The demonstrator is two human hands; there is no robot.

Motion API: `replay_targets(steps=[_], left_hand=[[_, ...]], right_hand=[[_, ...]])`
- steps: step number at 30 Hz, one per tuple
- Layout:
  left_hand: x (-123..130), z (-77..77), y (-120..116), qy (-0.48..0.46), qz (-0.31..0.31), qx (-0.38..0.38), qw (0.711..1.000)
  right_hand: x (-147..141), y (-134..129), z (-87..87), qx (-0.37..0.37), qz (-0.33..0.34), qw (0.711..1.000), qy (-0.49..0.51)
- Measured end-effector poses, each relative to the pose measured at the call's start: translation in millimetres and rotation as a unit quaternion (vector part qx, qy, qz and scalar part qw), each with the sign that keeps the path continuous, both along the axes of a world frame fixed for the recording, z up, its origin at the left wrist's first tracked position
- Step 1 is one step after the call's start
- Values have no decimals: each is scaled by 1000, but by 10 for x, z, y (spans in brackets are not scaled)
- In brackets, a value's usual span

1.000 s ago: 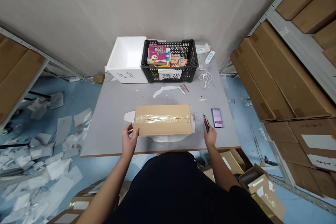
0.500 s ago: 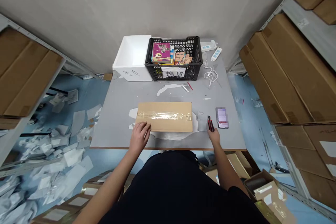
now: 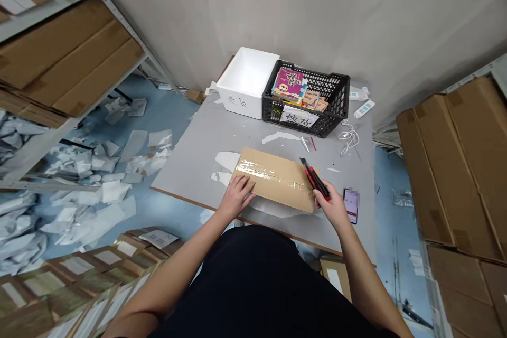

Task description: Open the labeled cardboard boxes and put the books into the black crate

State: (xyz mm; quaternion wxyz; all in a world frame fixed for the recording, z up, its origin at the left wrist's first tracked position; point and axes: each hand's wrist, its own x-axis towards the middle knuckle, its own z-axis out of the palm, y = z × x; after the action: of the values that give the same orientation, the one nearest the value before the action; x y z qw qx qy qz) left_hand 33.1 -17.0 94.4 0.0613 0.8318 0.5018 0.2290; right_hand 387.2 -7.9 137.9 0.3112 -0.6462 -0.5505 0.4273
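A flat cardboard box (image 3: 273, 177) with clear tape along its top lies near the front of the grey table (image 3: 186, 163). My left hand (image 3: 237, 194) rests on the box's near left corner with fingers laid out over the cardboard. In my right hand (image 3: 331, 203) is a red and black utility knife (image 3: 316, 179), its blade pointing away from me over the right end of the box. Beside that hand, to the right, lies a phone (image 3: 350, 205).
Behind the box stand a white foam bin (image 3: 242, 104) and a black plastic crate (image 3: 332, 116) holding books (image 3: 290, 83). A white cable (image 3: 348, 138) and power strip (image 3: 364, 109) lie at the back right. Shelves with cartons (image 3: 439, 169) flank the table; paper scraps litter the left floor.
My view has turned, so the scene appears tilted. My right hand has brought the utility knife from beside the phone over to the box's right end. My left hand stays on the box.
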Motion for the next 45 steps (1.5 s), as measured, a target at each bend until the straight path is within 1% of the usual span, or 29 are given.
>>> replay_targets(steps=[1,3,6,8,11,14,17,20,27,33,38,45], left_hand=[[1,1,-2,-3,1,0,1000],[1,1,-3,-13,3,-5,1000],[-7,0,-4,-34,4,-14,999],[-15,-5,-8,-41,1,-17,999],[-29,-23,-20,-47,5,-14,999],[-45,-40,-29,-48,10,-6,999],[-63,-45,-27,-46,10,-2,999],[-76,-41,-21,-51,9,-2,999],[-76,-61,-5,-66,6,-9,998],[-73,-82,6,-67,3,-16,998],[-71,-92,9,-61,3,-11,998],[-53,-82,10,-68,13,-18,997]], right_hand=[[-133,104,102,5,50,998,-34],[-410,304,271,36,147,983,-100],[-798,567,439,84,289,939,-170],[-1011,711,497,91,363,904,-206],[-1247,884,516,101,428,865,-243],[-1400,1008,491,118,469,837,-255],[-1505,1081,465,123,494,817,-271],[-1588,1111,469,123,506,797,-308],[-1693,1128,587,119,522,749,-390],[-1678,1182,605,115,527,734,-412],[-1659,1211,583,129,538,707,-440],[-1627,1155,560,137,546,695,-448]])
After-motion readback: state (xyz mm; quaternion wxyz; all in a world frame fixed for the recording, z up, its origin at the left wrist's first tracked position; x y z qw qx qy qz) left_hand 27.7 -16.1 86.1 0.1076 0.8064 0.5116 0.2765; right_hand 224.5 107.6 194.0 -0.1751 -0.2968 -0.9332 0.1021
